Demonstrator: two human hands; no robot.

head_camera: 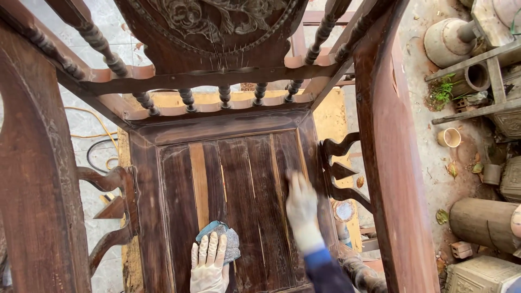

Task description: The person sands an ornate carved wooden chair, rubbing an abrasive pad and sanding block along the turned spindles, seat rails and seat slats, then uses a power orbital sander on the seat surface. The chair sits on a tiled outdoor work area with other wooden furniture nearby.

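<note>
I look down into a dark carved wooden chair with a slatted seat (pixel 239 179). My left hand (pixel 209 264), in a white glove, lies flat with fingers spread on a grey-blue abrasive pad (pixel 228 239) pressed against the seat near its front left. My right hand (pixel 302 209), also gloved and blurred by motion, rests on the seat's right side beside the right rail; whether it holds anything I cannot tell. A blue sleeve (pixel 324 271) covers my right forearm.
The chair's carved back (pixel 211 32) with turned spindles rises ahead, and thick armrests (pixel 391 163) flank both sides. A black cable (pixel 95 152) and yellow cord lie on the tiled floor at left. Concrete pipes (pixel 480 220), pots and a small cup (pixel 449 137) clutter the dirt at right.
</note>
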